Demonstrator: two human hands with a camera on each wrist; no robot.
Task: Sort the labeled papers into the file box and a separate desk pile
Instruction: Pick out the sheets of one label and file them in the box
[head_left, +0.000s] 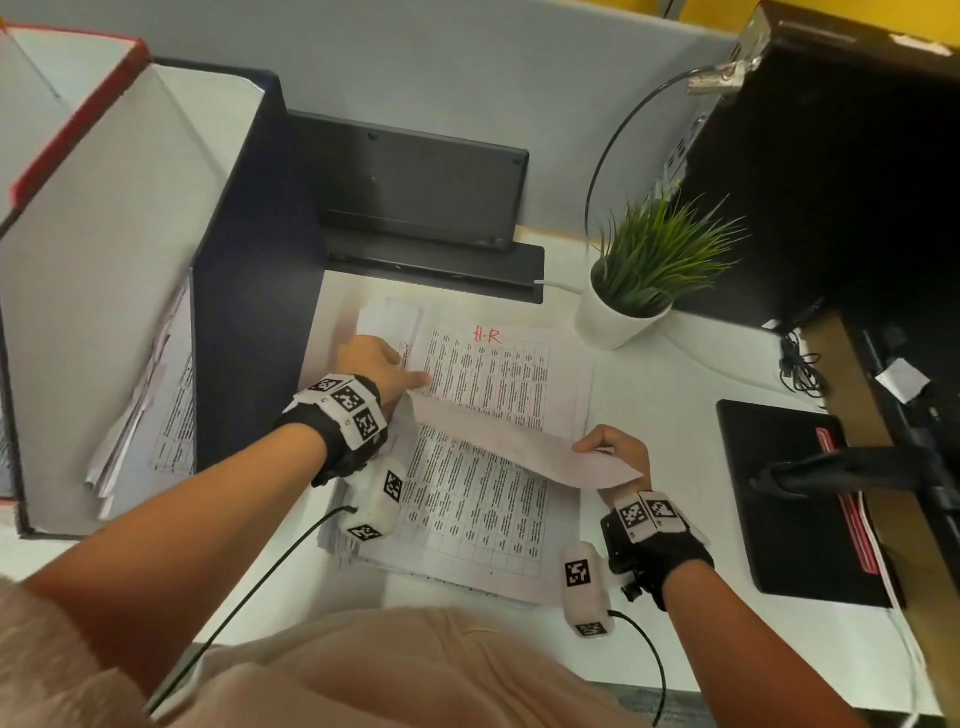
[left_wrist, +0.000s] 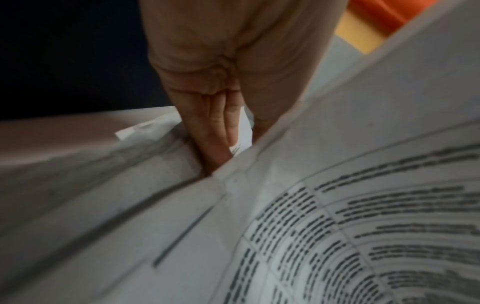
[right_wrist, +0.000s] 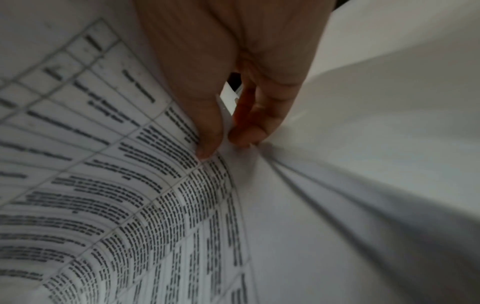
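A pile of printed table sheets lies mid-desk; the sheet showing on top carries a red "H-R" label. One sheet is lifted off the pile, blank side up. My left hand holds its left edge, fingers tucked down beside the pile. My right hand pinches the sheet's right corner between thumb and fingers. The dark blue file box stands left of the pile with several papers inside.
A red-edged box stands at the far left. A black keyboard leans on the back partition. A potted plant sits right of the pile, with a black monitor base, cables and a dark computer case beyond.
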